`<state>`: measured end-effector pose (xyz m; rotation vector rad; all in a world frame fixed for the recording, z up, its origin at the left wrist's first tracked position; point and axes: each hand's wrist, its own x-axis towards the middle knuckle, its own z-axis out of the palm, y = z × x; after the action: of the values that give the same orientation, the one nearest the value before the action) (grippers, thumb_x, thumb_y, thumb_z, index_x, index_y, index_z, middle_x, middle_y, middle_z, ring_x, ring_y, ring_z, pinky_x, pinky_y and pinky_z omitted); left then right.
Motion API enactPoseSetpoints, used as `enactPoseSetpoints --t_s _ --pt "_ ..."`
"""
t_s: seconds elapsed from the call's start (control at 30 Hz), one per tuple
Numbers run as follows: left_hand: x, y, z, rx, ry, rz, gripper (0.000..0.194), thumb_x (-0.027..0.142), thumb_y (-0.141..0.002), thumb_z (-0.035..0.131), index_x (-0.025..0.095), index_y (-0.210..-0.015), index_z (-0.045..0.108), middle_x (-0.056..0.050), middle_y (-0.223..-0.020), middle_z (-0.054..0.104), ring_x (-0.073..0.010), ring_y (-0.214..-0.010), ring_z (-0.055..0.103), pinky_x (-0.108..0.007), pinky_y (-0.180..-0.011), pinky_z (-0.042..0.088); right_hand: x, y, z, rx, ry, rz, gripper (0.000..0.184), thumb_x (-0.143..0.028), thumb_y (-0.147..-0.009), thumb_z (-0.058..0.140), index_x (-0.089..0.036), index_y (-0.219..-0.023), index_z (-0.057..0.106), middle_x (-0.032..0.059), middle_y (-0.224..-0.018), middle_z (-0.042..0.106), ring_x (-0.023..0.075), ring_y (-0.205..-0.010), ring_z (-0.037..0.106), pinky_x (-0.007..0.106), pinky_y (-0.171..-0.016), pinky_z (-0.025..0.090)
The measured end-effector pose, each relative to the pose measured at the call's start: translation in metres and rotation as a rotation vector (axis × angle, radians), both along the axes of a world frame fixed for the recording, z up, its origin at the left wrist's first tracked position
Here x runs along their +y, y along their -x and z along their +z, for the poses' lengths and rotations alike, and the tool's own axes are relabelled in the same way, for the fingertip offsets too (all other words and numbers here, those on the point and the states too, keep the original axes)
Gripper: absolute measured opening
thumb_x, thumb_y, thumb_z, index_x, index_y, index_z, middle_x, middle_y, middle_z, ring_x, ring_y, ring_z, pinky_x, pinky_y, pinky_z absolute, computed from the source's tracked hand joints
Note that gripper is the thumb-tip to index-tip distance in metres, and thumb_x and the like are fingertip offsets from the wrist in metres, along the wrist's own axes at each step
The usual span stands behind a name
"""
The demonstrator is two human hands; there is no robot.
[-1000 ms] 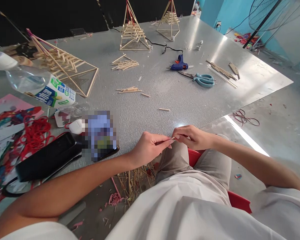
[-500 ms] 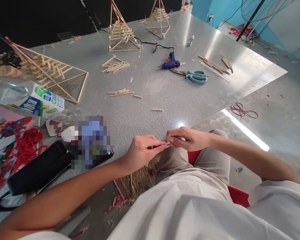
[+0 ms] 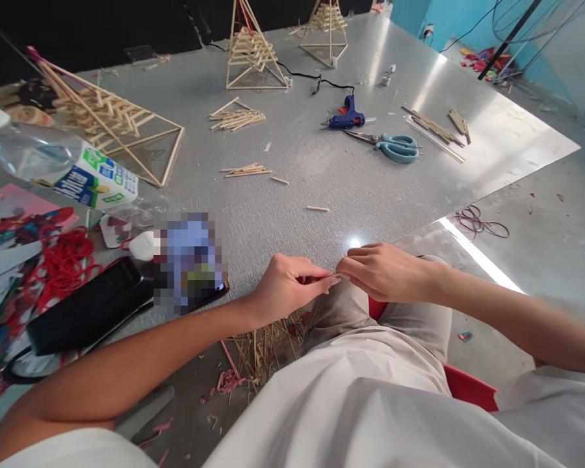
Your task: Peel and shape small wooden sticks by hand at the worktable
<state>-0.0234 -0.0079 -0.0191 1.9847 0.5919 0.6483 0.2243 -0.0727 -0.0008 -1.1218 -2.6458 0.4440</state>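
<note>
My left hand (image 3: 297, 283) pinches a small wooden stick (image 3: 336, 275), of which only a bit shows between the fingertips. My right hand (image 3: 385, 273) is closed at the stick's other end, its fingertips meeting those of the left above my lap by the table edge. On the grey table (image 3: 283, 227), a short loose stick (image 3: 317, 208) lies beyond my hands. Farther off are a small bunch of sticks (image 3: 247, 170) and a larger pile (image 3: 238, 119). A blue glue gun (image 3: 347, 116) rests beside scissors (image 3: 394, 147) with light blue handles.
Stick pyramids (image 3: 251, 55) stand toward the back and left. At left lie a plastic bottle (image 3: 97, 179), red cord (image 3: 68, 263), a black case (image 3: 88, 305) and a blurred phone (image 3: 192, 260). Longer sticks (image 3: 431, 125) lie at right. Scraps and sticks (image 3: 266, 351) litter the floor.
My right hand has turned, its back now facing up more, with the fingers still at the stick. The view has shifted slightly, so the table things appear farther right.
</note>
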Motion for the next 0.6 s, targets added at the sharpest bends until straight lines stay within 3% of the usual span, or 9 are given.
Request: enactPoseSetpoints --t_s 0.13,0.6 --pt "-0.001 0.0 -0.002 0.039 -0.02 -0.003 0.038 0.037 -0.103 0.076 0.016 -0.074 0.086 -0.003 -0.063 0.074 -0.0115 -0.057 0.06 -0.024 -0.057 0.043 -0.005 0.006 -0.005 -0.1 -0.096 -0.022 0.029 -0.017 -0.115 0.036 -0.017 -0.101 0.062 0.0047 -0.08 0.062 0.0173 -0.068 0.043 0.033 -0.064 0.025" --pt "0.0 0.0 -0.011 0.071 -0.058 -0.064 0.045 0.042 -0.106 0.071 0.018 -0.071 0.084 -0.002 -0.058 0.067 -0.0136 -0.061 0.056 -0.027 -0.062 0.043 -0.008 0.007 -0.003 -0.142 -0.104 -0.003 0.031 -0.012 -0.112 0.035 -0.017 -0.099 0.063 0.0022 -0.074 0.056 0.0156 -0.061 0.036 0.033 -0.061 0.022"
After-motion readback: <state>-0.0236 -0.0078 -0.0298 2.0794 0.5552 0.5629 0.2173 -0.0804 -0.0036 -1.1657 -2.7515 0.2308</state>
